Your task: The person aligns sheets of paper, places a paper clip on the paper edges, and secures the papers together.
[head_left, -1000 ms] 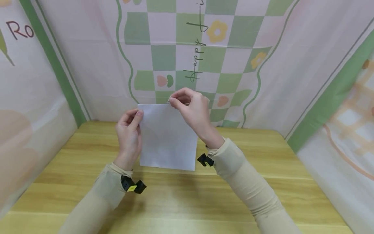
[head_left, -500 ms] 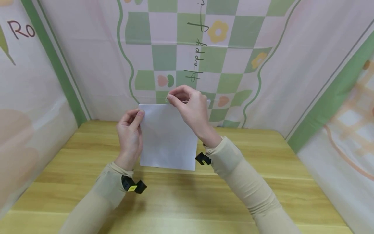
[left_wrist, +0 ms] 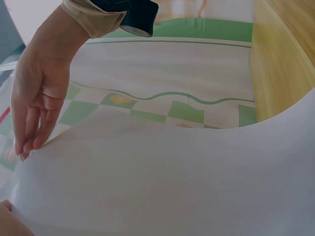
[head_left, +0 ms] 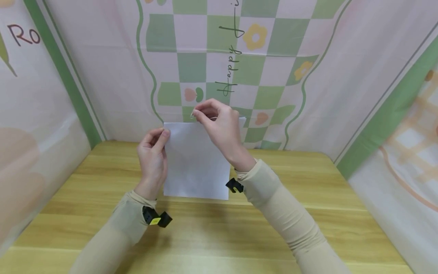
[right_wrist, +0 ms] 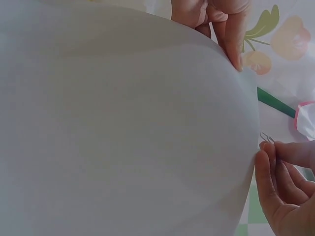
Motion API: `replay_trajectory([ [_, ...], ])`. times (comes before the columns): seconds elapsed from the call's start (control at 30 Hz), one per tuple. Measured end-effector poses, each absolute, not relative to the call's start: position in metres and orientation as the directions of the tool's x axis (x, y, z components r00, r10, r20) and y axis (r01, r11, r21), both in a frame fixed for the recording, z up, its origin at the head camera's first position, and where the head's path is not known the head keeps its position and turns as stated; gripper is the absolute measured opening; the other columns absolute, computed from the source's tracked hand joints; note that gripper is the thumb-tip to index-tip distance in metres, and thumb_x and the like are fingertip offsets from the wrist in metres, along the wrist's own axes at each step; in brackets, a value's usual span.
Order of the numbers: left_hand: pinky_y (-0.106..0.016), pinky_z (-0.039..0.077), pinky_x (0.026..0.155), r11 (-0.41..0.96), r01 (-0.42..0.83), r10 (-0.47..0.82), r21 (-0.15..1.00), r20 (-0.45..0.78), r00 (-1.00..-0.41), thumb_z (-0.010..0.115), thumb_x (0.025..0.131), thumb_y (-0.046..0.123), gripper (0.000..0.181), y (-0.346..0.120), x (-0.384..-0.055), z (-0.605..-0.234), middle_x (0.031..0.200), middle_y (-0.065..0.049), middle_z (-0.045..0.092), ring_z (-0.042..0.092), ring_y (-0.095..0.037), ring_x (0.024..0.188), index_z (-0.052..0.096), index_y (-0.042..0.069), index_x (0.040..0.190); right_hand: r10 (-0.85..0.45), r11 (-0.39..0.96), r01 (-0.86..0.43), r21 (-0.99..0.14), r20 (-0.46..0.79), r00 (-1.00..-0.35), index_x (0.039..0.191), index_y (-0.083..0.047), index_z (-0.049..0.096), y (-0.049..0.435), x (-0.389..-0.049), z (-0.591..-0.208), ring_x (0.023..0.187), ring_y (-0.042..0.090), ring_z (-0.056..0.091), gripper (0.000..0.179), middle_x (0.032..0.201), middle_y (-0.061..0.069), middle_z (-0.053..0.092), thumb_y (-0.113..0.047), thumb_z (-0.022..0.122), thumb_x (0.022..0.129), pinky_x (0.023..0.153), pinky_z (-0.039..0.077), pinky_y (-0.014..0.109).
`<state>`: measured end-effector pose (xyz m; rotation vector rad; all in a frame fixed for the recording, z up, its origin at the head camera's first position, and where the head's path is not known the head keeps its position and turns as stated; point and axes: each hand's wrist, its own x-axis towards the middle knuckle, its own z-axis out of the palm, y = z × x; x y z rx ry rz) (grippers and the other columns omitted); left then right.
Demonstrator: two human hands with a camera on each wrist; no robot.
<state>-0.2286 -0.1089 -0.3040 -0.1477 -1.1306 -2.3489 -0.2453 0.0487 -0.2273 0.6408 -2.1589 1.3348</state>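
Note:
White paper (head_left: 196, 163) stands upright over the table in the head view. At its top left corner my left hand (head_left: 152, 163) pinches the edge between thumb and fingers. My right hand (head_left: 222, 127) is at the top edge, thumb and index finger pinching a small wire paper clip (right_wrist: 266, 137). The clip's looped end sticks out past the fingertips, close beside the paper's edge in the right wrist view. A corner of paper shows behind the right hand, whose fingers hide part of the top edge.
A wooden table (head_left: 205, 239) lies beneath the hands. Printed cloth (head_left: 226, 64) with green checks hangs behind it, and more cloth stands at both sides. A black wrist camera (head_left: 156, 217) sits on the left sleeve, another (head_left: 234, 185) on the right.
My right hand has shifted slightly left and up along the top edge with the paper clip, which now shows more above the paper. The left hand and paper stay nearly still.

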Motion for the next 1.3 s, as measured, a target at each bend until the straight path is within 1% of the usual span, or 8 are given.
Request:
replay_trajectory([
  [0.13,-0.016,0.051,0.074,-0.513,0.507,-0.413,0.693,0.319,-0.853,0.066,0.085,-0.003,0.014,-0.109,-0.229,-0.304,0.084,-0.003,0.060,0.055,-0.012,0.079,0.069,0.011,0.080,-0.122,0.409,-0.646,-0.645,0.663,-0.739,0.091,-0.011,0.070,0.046,-0.245,-0.228,0.072,0.002,0.065,0.011,0.083,-0.002,0.072,-0.022,0.070,0.087,0.070,0.054,0.018],
  [0.3,-0.016,0.051,0.075,-0.512,0.505,-0.412,0.695,0.317,-0.854,0.068,0.084,-0.001,0.012,-0.108,-0.228,-0.303,0.084,-0.003,0.060,0.055,-0.012,0.079,0.069,0.010,0.080,-0.126,0.420,-0.663,-0.619,0.684,-0.719,0.092,-0.011,0.071,0.043,-0.244,-0.229,0.070,0.002,0.065,0.011,0.082,-0.001,0.073,-0.021,0.070,0.086,0.068,0.054,0.018],
  [0.5,-0.016,0.051,0.074,-0.518,0.499,-0.411,0.695,0.310,-0.857,0.069,0.083,0.000,0.010,-0.107,-0.228,-0.304,0.084,-0.004,0.060,0.055,-0.012,0.079,0.068,0.010,0.080,-0.124,0.428,-0.667,-0.610,0.692,-0.712,0.092,-0.011,0.071,0.041,-0.244,-0.230,0.070,0.001,0.065,0.011,0.082,-0.001,0.073,-0.021,0.070,0.086,0.067,0.054,0.018],
  [0.83,-0.016,0.051,0.073,-0.521,0.507,-0.408,0.687,0.321,-0.855,0.068,0.083,-0.002,0.013,-0.103,-0.229,-0.304,0.082,-0.002,0.061,0.056,-0.011,0.077,0.069,0.011,0.079,-0.134,0.443,-0.683,-0.581,0.710,-0.691,0.090,-0.010,0.071,0.037,-0.242,-0.231,0.068,0.002,0.064,0.012,0.081,-0.001,0.073,-0.021,0.070,0.087,0.065,0.053,0.017],
  [1.13,-0.016,0.051,0.074,-0.506,0.490,-0.401,0.709,0.310,-0.862,0.067,0.085,0.001,0.011,-0.103,-0.229,-0.305,0.084,-0.003,0.059,0.055,-0.011,0.079,0.068,0.010,0.080,-0.145,0.441,-0.684,-0.581,0.706,-0.693,0.090,-0.010,0.072,0.035,-0.242,-0.233,0.070,0.002,0.064,0.011,0.082,0.000,0.073,-0.020,0.069,0.087,0.067,0.053,0.016],
  [1.3,-0.017,0.052,0.075,-0.503,0.496,-0.402,0.708,0.316,-0.859,0.068,0.084,0.001,0.005,-0.103,-0.229,-0.306,0.084,-0.004,0.059,0.055,-0.012,0.079,0.069,0.007,0.083,-0.152,0.439,-0.682,-0.585,0.700,-0.698,0.091,-0.010,0.072,0.034,-0.243,-0.235,0.070,0.002,0.064,0.011,0.083,0.000,0.073,-0.020,0.069,0.087,0.067,0.053,0.017],
])
